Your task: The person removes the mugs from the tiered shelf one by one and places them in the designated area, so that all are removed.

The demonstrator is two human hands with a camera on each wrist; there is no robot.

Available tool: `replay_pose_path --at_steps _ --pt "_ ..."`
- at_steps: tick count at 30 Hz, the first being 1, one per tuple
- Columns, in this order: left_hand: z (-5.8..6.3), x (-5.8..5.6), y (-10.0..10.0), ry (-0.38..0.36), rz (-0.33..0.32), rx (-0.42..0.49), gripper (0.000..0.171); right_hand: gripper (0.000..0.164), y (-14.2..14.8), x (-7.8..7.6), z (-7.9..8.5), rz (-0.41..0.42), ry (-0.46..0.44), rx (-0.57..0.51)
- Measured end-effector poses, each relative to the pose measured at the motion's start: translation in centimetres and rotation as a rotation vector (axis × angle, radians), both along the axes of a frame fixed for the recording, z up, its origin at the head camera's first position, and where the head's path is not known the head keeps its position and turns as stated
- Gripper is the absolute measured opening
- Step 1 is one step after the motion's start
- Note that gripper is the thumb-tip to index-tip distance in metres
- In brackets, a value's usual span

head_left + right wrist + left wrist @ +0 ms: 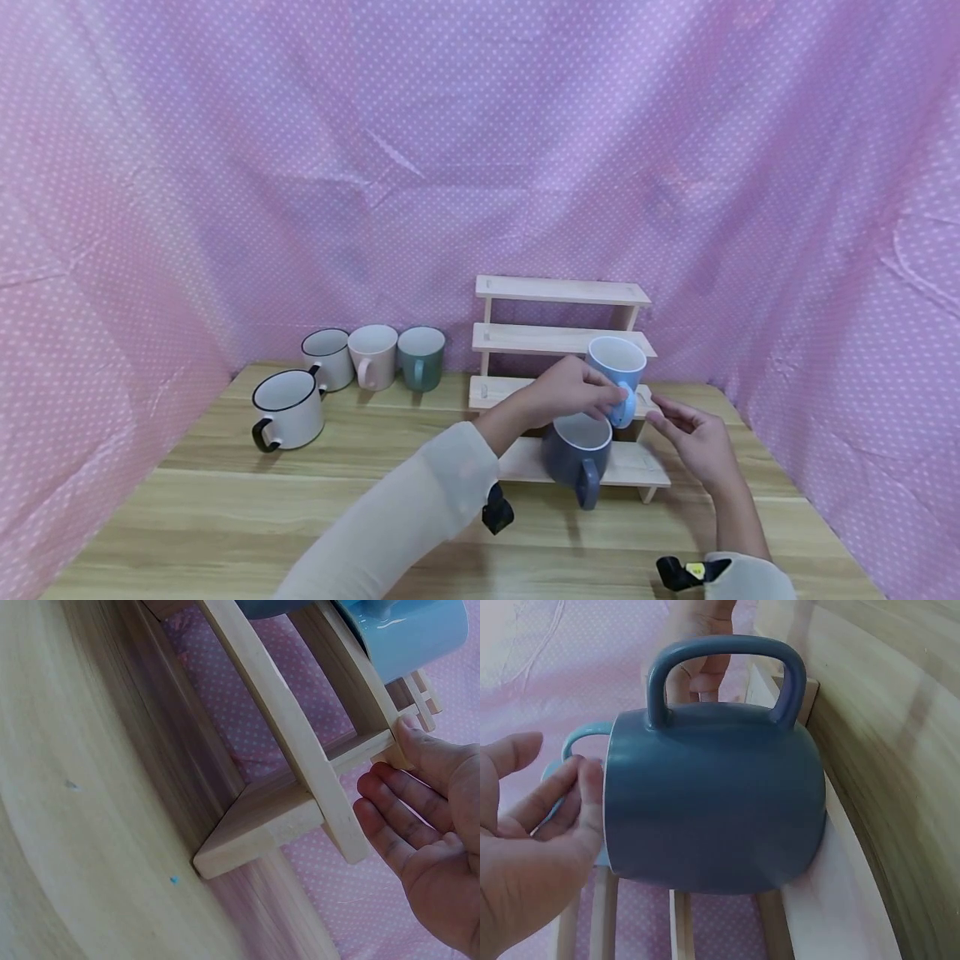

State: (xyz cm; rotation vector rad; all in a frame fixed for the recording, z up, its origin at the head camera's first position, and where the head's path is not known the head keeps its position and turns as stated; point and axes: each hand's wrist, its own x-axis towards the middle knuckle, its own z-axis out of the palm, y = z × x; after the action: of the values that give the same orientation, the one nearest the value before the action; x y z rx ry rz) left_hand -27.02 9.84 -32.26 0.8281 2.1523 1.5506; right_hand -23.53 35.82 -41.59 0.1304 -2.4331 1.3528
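My left hand (566, 390) pinches the handle of a light blue mug (617, 358), upright at the right end of the second-lowest step of the wooden shelf stand (562, 289). Whether the mug's base bears on that step cannot be seen. Below it, a dark grey-blue mug (712, 802) sits on the lowest step, its handle facing forward. At the stand's right end is my right hand (442, 817), fingers fairly straight. Its thumb touches the plank's end (379, 746), and the fingertips are close beneath.
To the left on the wooden table (337, 517) stand two white black-rimmed mugs, one in front (288, 408) and one behind (330, 358). Beside them are a pale pink mug (373, 357) and a green mug (422, 358). Pink dotted cloth (375, 167) surrounds the table.
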Motion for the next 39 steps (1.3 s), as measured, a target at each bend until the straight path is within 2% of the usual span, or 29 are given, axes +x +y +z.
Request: replay_pose_path --at_steps 4,14,23,33,39 --pt "0.1 0.0 0.2 -0.119 -0.041 0.046 0.025 0.048 0.0 0.0 0.1 -0.002 -0.008 0.002" --pt "-0.1 0.1 0.5 -0.278 -0.06 0.097 0.02 0.051 0.1 0.1 0.2 -0.009 -0.033 0.018" --pt "-0.4 0.6 1.0 -0.233 -0.038 0.065 0.011 0.051 0.3 0.0 0.0 -0.003 -0.038 0.012" --pt "-0.4 1.1 1.9 -0.196 0.014 0.105 0.016 0.051 0.3 -0.2 -0.1 0.002 -0.043 0.009" --pt "-0.2 1.4 2.2 -0.233 0.043 0.153 0.015 0.051 0.4 -0.3 -0.2 0.009 -0.041 0.007"
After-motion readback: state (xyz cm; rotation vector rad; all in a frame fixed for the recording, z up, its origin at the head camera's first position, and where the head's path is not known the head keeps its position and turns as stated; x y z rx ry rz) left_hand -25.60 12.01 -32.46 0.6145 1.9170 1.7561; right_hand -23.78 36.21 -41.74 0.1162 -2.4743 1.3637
